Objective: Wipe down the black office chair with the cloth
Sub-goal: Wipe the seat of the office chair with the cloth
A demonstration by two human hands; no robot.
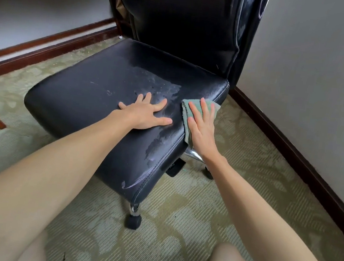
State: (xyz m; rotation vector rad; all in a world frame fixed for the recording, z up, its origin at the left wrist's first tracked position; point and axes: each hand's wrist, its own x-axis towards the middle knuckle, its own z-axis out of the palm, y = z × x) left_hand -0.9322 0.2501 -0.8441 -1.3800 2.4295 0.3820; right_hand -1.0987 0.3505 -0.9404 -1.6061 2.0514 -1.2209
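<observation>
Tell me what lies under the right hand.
A green cloth, pressed flat by the right hand against the seat edge of the black chair. Whatever lies beneath cloth and palm is covered.

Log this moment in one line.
left hand: flat on chair seat | right hand: presses green cloth against seat's side edge | seat: wet streaks
</observation>
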